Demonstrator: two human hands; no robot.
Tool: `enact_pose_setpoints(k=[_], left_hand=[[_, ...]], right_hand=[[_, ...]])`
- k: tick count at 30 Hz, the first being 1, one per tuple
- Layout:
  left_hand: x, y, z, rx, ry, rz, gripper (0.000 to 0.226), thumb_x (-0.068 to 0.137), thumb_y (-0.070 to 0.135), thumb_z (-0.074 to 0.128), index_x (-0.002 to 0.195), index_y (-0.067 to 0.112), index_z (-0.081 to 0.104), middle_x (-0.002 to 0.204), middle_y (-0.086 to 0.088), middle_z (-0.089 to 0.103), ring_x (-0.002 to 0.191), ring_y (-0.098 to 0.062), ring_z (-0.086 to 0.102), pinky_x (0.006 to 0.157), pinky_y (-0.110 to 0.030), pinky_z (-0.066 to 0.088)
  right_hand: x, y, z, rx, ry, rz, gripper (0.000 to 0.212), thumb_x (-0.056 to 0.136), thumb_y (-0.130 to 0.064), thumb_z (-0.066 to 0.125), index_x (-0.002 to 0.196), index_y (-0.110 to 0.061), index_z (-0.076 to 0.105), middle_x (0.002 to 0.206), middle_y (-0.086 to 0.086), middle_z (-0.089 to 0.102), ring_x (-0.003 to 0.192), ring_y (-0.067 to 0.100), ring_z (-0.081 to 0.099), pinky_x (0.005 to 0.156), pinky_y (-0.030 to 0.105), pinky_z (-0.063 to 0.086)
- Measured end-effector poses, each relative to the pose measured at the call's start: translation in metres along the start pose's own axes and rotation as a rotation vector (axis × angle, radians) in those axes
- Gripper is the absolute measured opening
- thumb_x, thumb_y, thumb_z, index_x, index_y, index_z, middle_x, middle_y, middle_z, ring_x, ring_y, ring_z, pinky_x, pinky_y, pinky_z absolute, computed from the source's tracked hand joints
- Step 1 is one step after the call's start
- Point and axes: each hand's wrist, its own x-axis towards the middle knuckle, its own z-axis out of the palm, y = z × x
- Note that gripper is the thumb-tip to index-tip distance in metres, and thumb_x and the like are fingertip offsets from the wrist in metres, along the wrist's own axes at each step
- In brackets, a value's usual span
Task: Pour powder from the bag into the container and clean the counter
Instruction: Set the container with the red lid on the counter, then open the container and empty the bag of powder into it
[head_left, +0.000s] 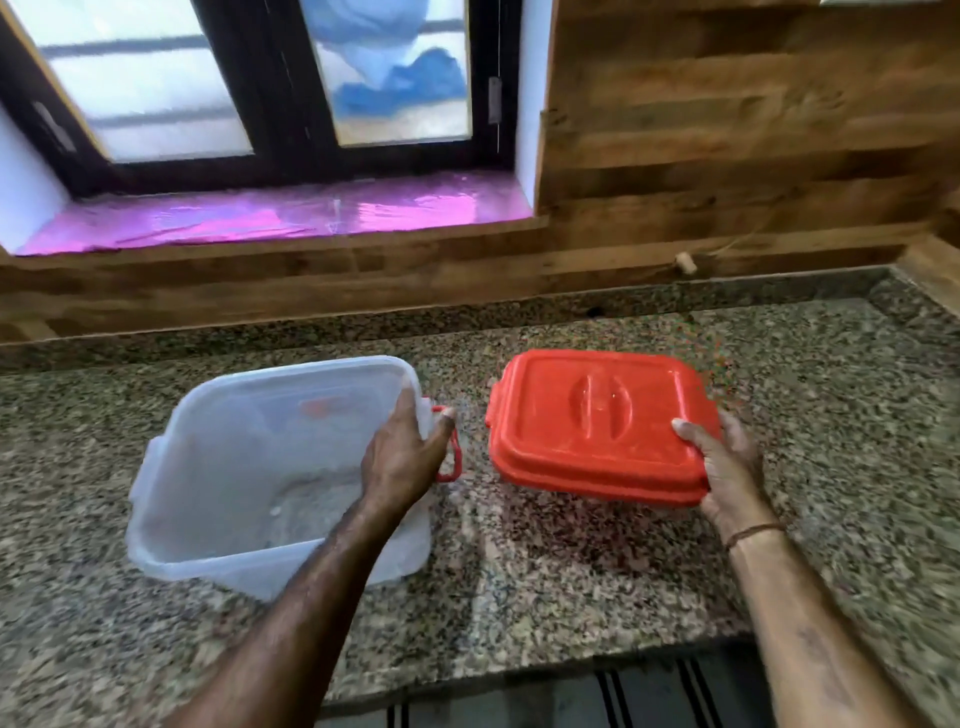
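Observation:
A clear plastic container (234, 457) stands open on the granite counter (571, 582), left of centre, with a thin layer of pale powder on its bottom. My left hand (402, 452) grips its right rim, next to a red side clasp (451, 457). To the right, my right hand (727, 467) holds the red lid (597, 421) by its near right corner; the lid is tilted, its near edge lifted above the counter. No powder bag is in view.
A wooden backsplash (727, 156) runs behind the counter. A window sill covered with pink plastic sheet (285, 218) sits above at the back left. The counter's front edge (519, 675) has a striped mat below it.

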Motion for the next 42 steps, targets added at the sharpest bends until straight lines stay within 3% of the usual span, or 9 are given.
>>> enact_pose_setpoints(k=[5, 10, 14, 20, 25, 29, 33, 37, 42], left_hand=[[0.001, -0.002, 0.005, 0.064, 0.047, -0.013, 0.071, 0.098, 0.058, 0.053, 0.158, 0.026, 0.033, 0.140, -0.012, 0.064, 0.122, -0.038, 0.063, 0.097, -0.044, 0.051], [0.004, -0.003, 0.008, 0.114, 0.072, -0.027, 0.071, 0.099, 0.057, 0.053, 0.159, 0.024, 0.034, 0.141, -0.015, 0.063, 0.126, -0.038, 0.060, 0.096, -0.044, 0.049], [0.003, -0.006, 0.009, 0.100, 0.071, -0.022, 0.074, 0.094, 0.067, 0.047, 0.154, 0.025, 0.039, 0.138, -0.013, 0.066, 0.123, -0.035, 0.063, 0.095, -0.048, 0.054], [0.002, -0.003, 0.010, 0.100, 0.092, -0.028, 0.071, 0.097, 0.061, 0.050, 0.157, 0.026, 0.035, 0.131, -0.015, 0.069, 0.115, -0.036, 0.066, 0.089, -0.047, 0.057], [-0.001, -0.001, 0.004, 0.079, 0.087, -0.018, 0.079, 0.096, 0.064, 0.052, 0.160, 0.022, 0.032, 0.143, -0.013, 0.062, 0.126, -0.032, 0.062, 0.097, -0.044, 0.055], [-0.005, -0.004, -0.020, 0.079, 0.126, 0.024, 0.082, 0.092, 0.067, 0.057, 0.159, 0.025, 0.036, 0.152, -0.006, 0.054, 0.135, -0.027, 0.056, 0.101, -0.042, 0.050], [-0.004, -0.023, -0.074, 0.099, 0.242, 0.041, 0.074, 0.090, 0.064, 0.062, 0.152, 0.028, 0.047, 0.145, -0.002, 0.061, 0.131, -0.025, 0.059, 0.100, -0.044, 0.053], [-0.009, -0.065, -0.150, 0.110, 0.368, 0.016, 0.068, 0.088, 0.060, 0.067, 0.145, 0.026, 0.055, 0.141, -0.002, 0.064, 0.128, -0.024, 0.061, 0.099, -0.040, 0.053], [-0.032, -0.149, -0.268, 0.184, 0.449, -0.063, 0.065, 0.087, 0.063, 0.065, 0.139, 0.025, 0.060, 0.136, -0.003, 0.067, 0.122, -0.025, 0.064, 0.095, -0.037, 0.053]], right_hand=[[0.018, 0.061, 0.000, -0.208, -0.099, 0.096, 0.073, 0.075, -0.008, 0.086, 0.141, -0.020, 0.058, 0.121, 0.009, 0.074, 0.098, 0.024, 0.075, 0.083, 0.043, 0.063], [0.011, 0.097, 0.006, -0.533, -0.124, 0.072, 0.060, 0.078, -0.025, 0.083, 0.134, -0.023, 0.062, 0.110, 0.000, 0.074, 0.093, 0.020, 0.073, 0.080, 0.034, 0.060], [0.013, 0.117, 0.001, -0.926, -0.067, 0.000, 0.059, 0.079, -0.038, 0.079, 0.131, -0.013, 0.064, 0.126, 0.013, 0.064, 0.116, 0.036, 0.060, 0.099, 0.049, 0.054], [0.007, 0.110, 0.008, -1.120, -0.057, -0.016, 0.056, 0.090, -0.036, 0.072, 0.141, -0.018, 0.057, 0.141, 0.013, 0.055, 0.129, 0.036, 0.049, 0.110, 0.054, 0.042], [-0.014, 0.081, 0.039, -0.981, -0.043, -0.106, 0.053, 0.096, -0.037, 0.066, 0.143, -0.018, 0.053, 0.146, 0.011, 0.050, 0.132, 0.032, 0.047, 0.106, 0.055, 0.046], [-0.027, 0.039, 0.096, -0.840, -0.151, -0.283, 0.052, 0.099, -0.043, 0.061, 0.145, -0.023, 0.052, 0.141, 0.008, 0.052, 0.117, 0.023, 0.058, 0.090, 0.044, 0.057], [-0.050, -0.009, 0.173, -0.705, -0.277, -0.481, 0.044, 0.098, -0.039, 0.065, 0.137, -0.018, 0.062, 0.125, 0.006, 0.066, 0.098, 0.013, 0.065, 0.070, 0.019, 0.049], [-0.094, -0.043, 0.264, -0.630, -0.445, -0.615, 0.033, 0.095, -0.036, 0.070, 0.121, -0.016, 0.071, 0.112, 0.005, 0.073, 0.096, 0.017, 0.068, 0.089, 0.037, 0.058], [-0.189, -0.053, 0.384, -0.667, -0.660, -0.753, 0.036, 0.097, -0.046, 0.065, 0.121, -0.021, 0.070, 0.114, 0.001, 0.074, 0.098, 0.017, 0.070, 0.087, 0.040, 0.060]])
